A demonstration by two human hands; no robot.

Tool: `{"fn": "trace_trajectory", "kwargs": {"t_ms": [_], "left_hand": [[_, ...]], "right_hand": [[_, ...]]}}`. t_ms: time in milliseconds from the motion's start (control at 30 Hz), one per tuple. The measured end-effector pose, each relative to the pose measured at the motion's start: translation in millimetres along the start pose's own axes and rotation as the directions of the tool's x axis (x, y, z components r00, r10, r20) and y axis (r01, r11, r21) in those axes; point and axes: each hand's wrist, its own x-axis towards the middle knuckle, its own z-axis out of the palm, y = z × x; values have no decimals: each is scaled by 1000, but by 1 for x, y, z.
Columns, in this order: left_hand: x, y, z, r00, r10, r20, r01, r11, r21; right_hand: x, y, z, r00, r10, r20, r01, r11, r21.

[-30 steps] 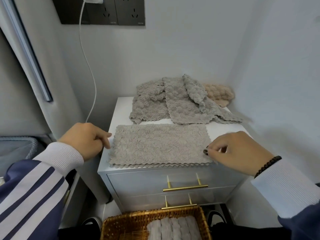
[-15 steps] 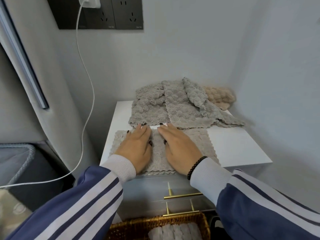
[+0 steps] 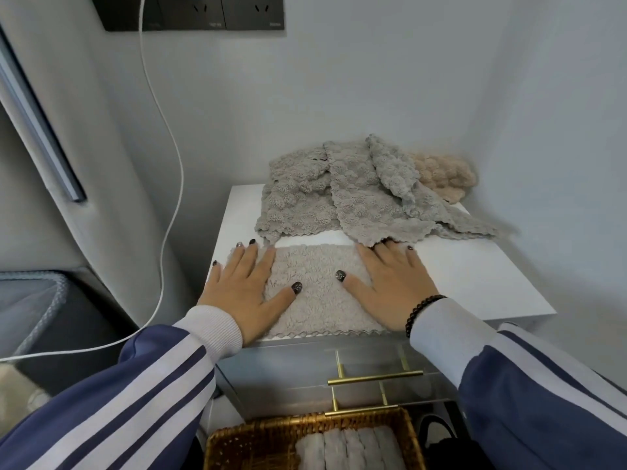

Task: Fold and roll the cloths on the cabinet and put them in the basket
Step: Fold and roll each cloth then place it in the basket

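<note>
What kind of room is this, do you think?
Probably a bedroom corner at home: a white cabinet with drawers against the wall, wall sockets with a charger cable, and a wicker basket on the floor.

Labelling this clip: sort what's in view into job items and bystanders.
Job:
flat grey fleecy cloth under left hand and right hand
heap of unfolded grey cloths
woven wicker basket holding rolled grey cloths
white cabinet

Bystanders:
white charging cable
dark wall sockets
</note>
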Motion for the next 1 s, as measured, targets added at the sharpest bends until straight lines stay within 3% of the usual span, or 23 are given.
{"fn": "trace_trajectory", "kwargs": {"t_ms": [133,233,367,433,533,600,633,733,767,800,933,1000], "left_hand": [[-2,-7,-4,995,-95,23,95,995,-20],[1,-11,-11,987,-157,-43,153,986,-72],[9,-17,-20,962,-223,-159,168,940,-298],[13,-21,-26,961,-253,-112,183,884,-431],[12,-23,-34,969,-245,-29,205,864,-459],[11,-22,-40,980,-195,-36,150,847,-509],[10,-22,-43,984,-174,-35,124,814,-567],[8,-23,-54,988,-154,31,110,536,-837],[10,-25,-55,983,-177,40,118,455,-883],[12,-26,-53,978,-205,32,120,437,-892],[16,-14,-36,950,-302,-80,170,713,-681],[13,-2,-30,946,-231,-228,76,841,-536]], "right_hand": [[2,20,-7,998,53,-40,-50,997,65],[2,28,-16,998,43,-38,-36,985,167],[1,31,-35,992,120,-46,-98,940,328],[0,34,-43,988,153,-15,-135,910,392],[-2,40,-50,981,190,44,-186,842,506],[-4,46,-56,975,199,100,-216,735,643],[-7,48,-60,970,195,147,-239,631,738],[-11,59,-70,949,204,242,-291,264,920],[-11,62,-69,941,235,244,-292,193,937],[-10,63,-66,928,286,238,-294,172,940],[-8,56,-47,859,490,150,-373,396,839],[-7,54,-41,849,524,70,-359,474,804]]}}
